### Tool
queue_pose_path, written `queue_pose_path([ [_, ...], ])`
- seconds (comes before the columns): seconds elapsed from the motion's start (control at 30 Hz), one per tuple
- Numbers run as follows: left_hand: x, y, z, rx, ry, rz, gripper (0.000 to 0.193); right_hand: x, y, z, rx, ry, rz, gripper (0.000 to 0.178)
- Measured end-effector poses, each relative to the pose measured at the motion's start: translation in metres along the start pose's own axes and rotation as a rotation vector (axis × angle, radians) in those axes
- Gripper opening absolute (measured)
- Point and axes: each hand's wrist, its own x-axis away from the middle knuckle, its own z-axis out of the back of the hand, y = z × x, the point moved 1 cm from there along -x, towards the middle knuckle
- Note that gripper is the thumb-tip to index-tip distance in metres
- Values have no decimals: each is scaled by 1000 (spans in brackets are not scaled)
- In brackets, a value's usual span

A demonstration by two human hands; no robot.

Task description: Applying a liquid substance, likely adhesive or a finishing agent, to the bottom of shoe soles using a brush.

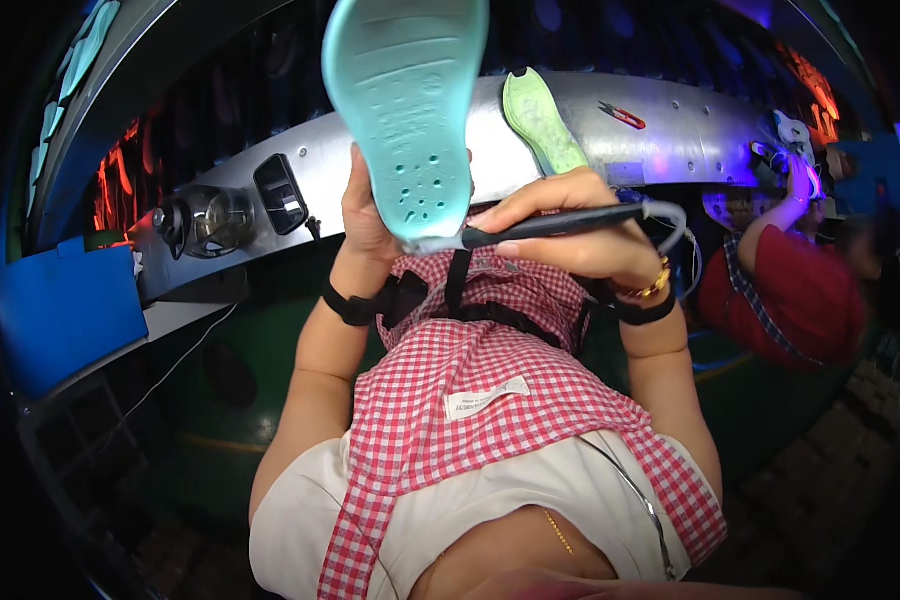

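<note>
A light-blue foam shoe sole (410, 110) with small holes near its lower end is held up in front of me. My left hand (363, 215) is closed around its lower part, with some fingers hidden behind it. My right hand (595, 235) grips a black pen-shaped tool (560, 224) that has a pale hose (683, 235) at its back end. The tool's front end lies at the sole's lower edge; whether it touches cannot be made out. Beyond my right hand, a light-green shoe piece (542, 115) lies on the metal bench (660, 145).
Red-handled snips (622, 115) lie on the bench. To the left are a black tray (280, 193), a glass pot (220, 220) and a blue panel (65, 320). At the far right, a person in a red top (785, 290) works at the bench. Dark shoe forms line the back.
</note>
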Motion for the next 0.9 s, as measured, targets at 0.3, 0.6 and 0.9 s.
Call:
queue_pose_path([
  [0.3, -1, 18, -7, -113, 317, 417, 42, -3, -13, 7, 92, -314, 272, 22],
  [0.6, 6, 37, -22, -340, 305, 633, 37, -2, -25, 19, 170, -453, 395, 19],
  [0.9, 20, 54, -22, -558, 313, 537, 47, 4, -12, 29, 217, -298, 306, 20],
])
